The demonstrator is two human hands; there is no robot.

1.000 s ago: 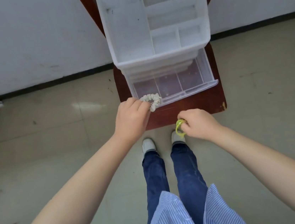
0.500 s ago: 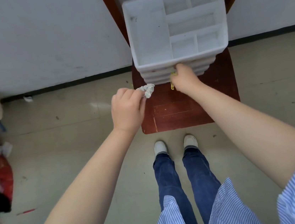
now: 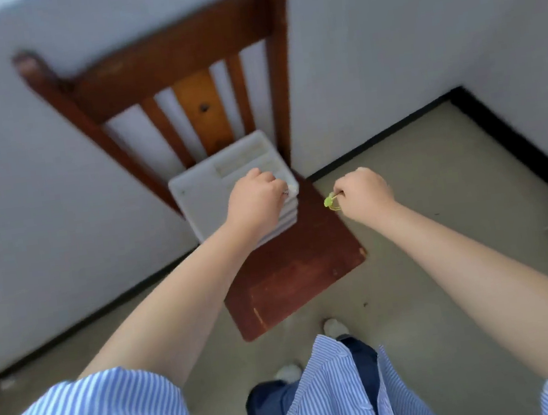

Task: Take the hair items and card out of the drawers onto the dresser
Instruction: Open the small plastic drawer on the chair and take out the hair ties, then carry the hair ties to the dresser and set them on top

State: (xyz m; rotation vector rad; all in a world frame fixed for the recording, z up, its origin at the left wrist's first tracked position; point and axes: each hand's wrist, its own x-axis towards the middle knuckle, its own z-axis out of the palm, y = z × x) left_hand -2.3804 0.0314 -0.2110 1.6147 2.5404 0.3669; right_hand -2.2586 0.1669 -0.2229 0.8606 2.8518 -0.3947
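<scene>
A white plastic drawer unit (image 3: 205, 195) stands on the seat of a brown wooden chair (image 3: 294, 273), its drawers pushed in. My left hand (image 3: 254, 201) hovers in a fist over the unit's front right corner; the white scrunchie it carried is almost wholly hidden, with only a pale sliver (image 3: 286, 192) showing at the fingers. My right hand (image 3: 362, 193) is to the right of the unit, above the seat edge, pinching a thin yellow-green hair tie (image 3: 330, 201) that dangles from its fingers. No card is in view.
The chair back (image 3: 177, 53) rises against a white wall. A room corner with dark skirting (image 3: 497, 124) lies to the right. My feet (image 3: 334, 327) and striped shirt are at the bottom, on a beige floor. The view is motion-blurred.
The open bottom drawer was shut by my right hand, which has since drawn back to the right with the hair tie. My left hand moved over the unit's top. The camera tilted up.
</scene>
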